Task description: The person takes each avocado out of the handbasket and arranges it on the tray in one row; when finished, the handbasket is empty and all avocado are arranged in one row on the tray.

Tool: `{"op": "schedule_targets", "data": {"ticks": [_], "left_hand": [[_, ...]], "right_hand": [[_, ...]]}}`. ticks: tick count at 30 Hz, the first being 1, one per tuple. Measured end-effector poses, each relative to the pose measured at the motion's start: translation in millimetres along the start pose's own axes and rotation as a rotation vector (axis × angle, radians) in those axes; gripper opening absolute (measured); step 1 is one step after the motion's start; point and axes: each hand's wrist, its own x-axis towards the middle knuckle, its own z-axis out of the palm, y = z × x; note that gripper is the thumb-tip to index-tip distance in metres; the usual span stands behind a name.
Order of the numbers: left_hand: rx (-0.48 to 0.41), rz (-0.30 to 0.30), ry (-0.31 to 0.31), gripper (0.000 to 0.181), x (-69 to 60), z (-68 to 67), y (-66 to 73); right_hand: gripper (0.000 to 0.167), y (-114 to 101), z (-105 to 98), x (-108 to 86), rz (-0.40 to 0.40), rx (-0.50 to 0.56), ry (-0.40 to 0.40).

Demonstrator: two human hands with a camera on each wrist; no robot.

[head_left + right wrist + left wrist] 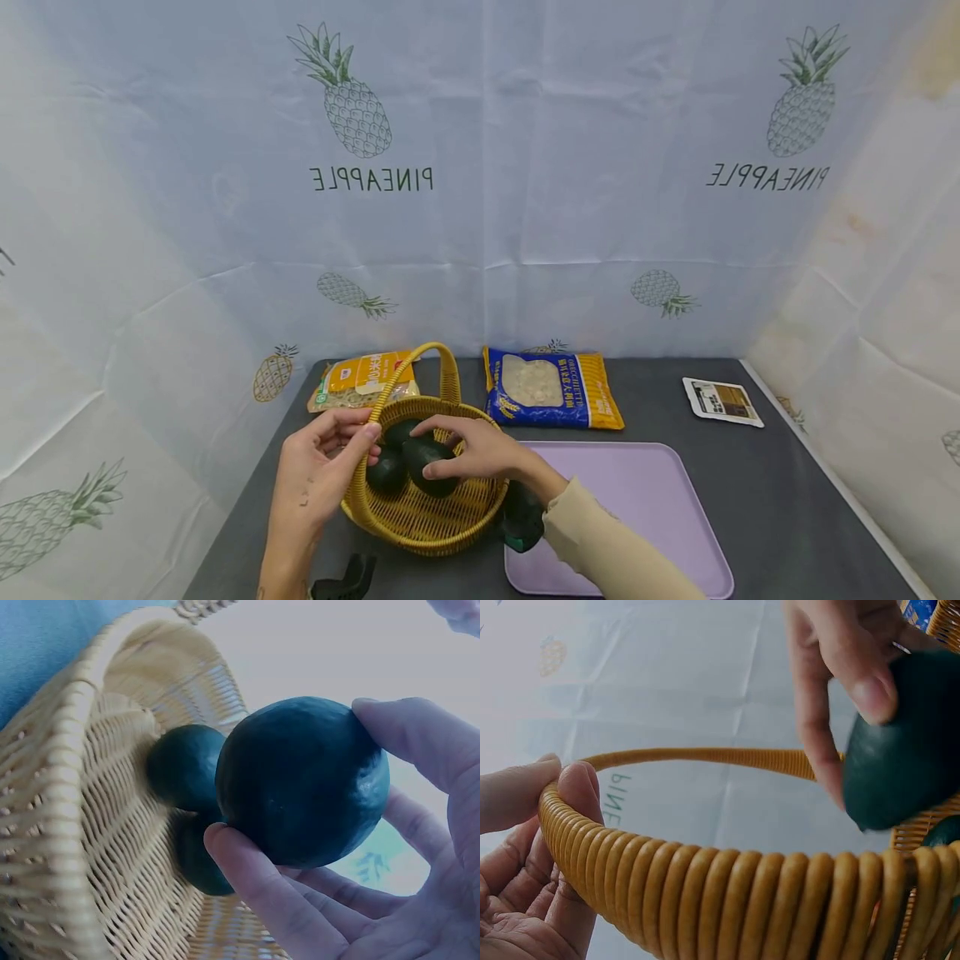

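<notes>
A yellow wicker basket [431, 546] with a tall arched handle stands on the dark table. My left hand [324, 462] pinches the basket's handle [705, 881] between thumb and fingers on its left side. Over the basket, my right hand [480, 454] grips a dark green avocado [300, 784] with thumb and fingers spread round it. Two more avocados lie inside the basket, one avocado [386, 473] nearer the left wall and another avocado [400, 431] behind it. In the right wrist view both show below the held one.
A lilac tray [630, 500] lies to the right, with a dark green object [522, 517] at its left edge, partly behind my right arm. An orange food bag [367, 375], a blue pasta bag [551, 389] and a small white packet [722, 402] lie at the back. A black strap-like object [347, 581] shows by my left wrist.
</notes>
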Motion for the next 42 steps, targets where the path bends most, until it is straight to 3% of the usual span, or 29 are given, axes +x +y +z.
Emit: {"op": "schedule_targets", "data": {"ticks": [9,23,33,42], "left_hand": [[-0.004,0.002,-0.003,0.024,0.2,0.2,-0.4],[0.003,-0.007,-0.009,0.026,0.5,-0.1,1.5],[0.013,-0.004,-0.004,0.023,0.4,-0.9,0.9],[0.009,-0.007,-0.004,0.024,0.5,0.0,1.1]], "right_hand": [[0.048,3.2,-14.2,-20.5,0.064,0.171,0.069],[0.052,15.3,-32.4,-52.4,0.116,0.253,0.164],[0.056,21.2,-42.8,-78.8,0.206,0.282,0.281],[0.057,46.4,-46.0,-107.5,0.295,0.350,0.326]]}}
